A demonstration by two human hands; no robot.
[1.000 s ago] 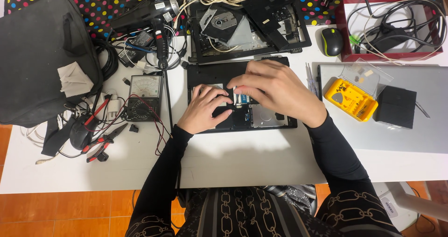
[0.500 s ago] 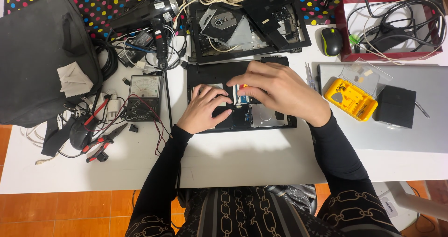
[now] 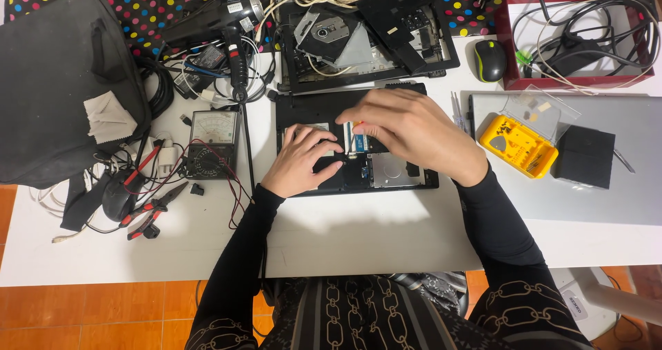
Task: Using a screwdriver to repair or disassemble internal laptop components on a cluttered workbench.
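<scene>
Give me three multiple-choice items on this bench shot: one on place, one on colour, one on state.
1. Where does the multimeter lie relative to the opened laptop base?
A. left of it
B. right of it
C. on top of it

2. What colour is the screwdriver bit case?
A. blue
B. yellow
C. green

3. What state is that case's clear lid in?
A. shut
B. missing
C. open

Answers: 1 A, the meter sits beyond the left hand. 2 B, its tray is plainly yellow, right of the right hand. 3 C, the lid stands flipped up behind the tray.
</scene>
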